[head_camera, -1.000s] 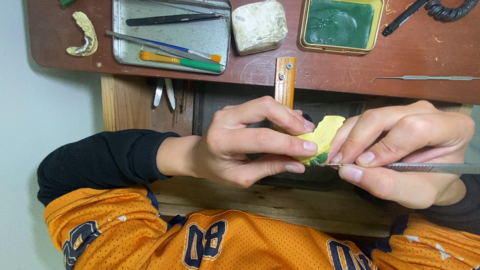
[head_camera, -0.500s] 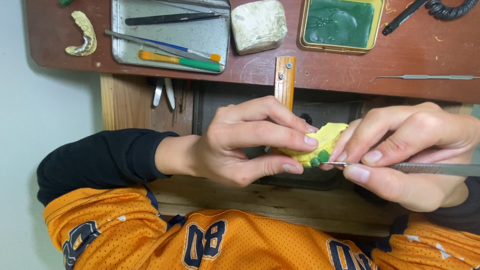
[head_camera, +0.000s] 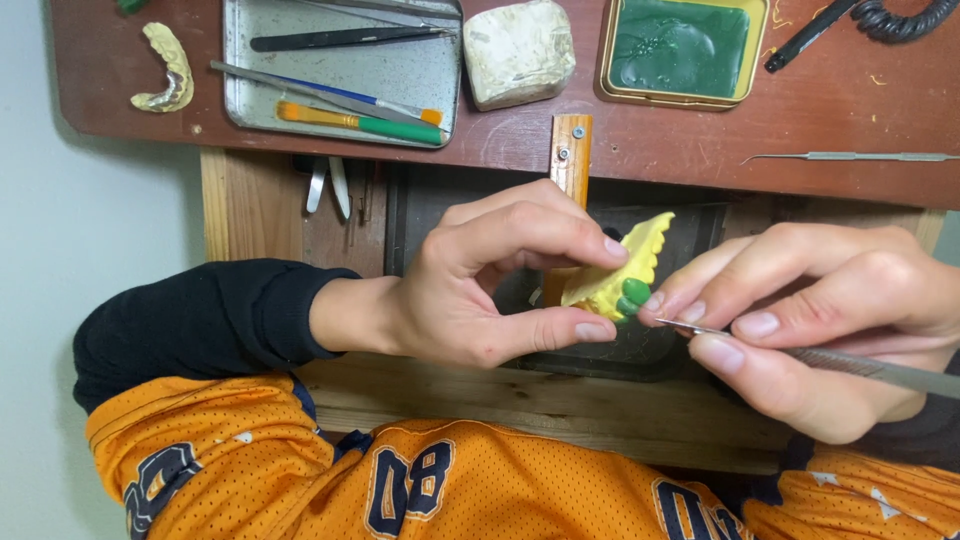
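Note:
My left hand (head_camera: 490, 275) pinches a small yellow dental model (head_camera: 622, 268) between thumb and fingers, held above the bench's lower shelf. Green wax blobs (head_camera: 632, 296) sit on the model's lower edge. My right hand (head_camera: 830, 320) grips a thin metal carving instrument (head_camera: 850, 362) like a pen, its tip close to the green wax. Fingertips of both hands nearly touch around the model.
On the reddish bench top lie a metal tray (head_camera: 400, 75) with brushes and tools, a white stone block (head_camera: 518, 50), a yellow dish of green wax (head_camera: 682, 48), a pale dental cast (head_camera: 165, 68), a loose metal probe (head_camera: 850, 157) and a black coiled cord (head_camera: 900, 15). A wooden peg (head_camera: 570, 160) juts toward me.
The yellow model has tilted up a little in my left hand, and the green wax blobs show more. The instrument tip has stayed at the wax.

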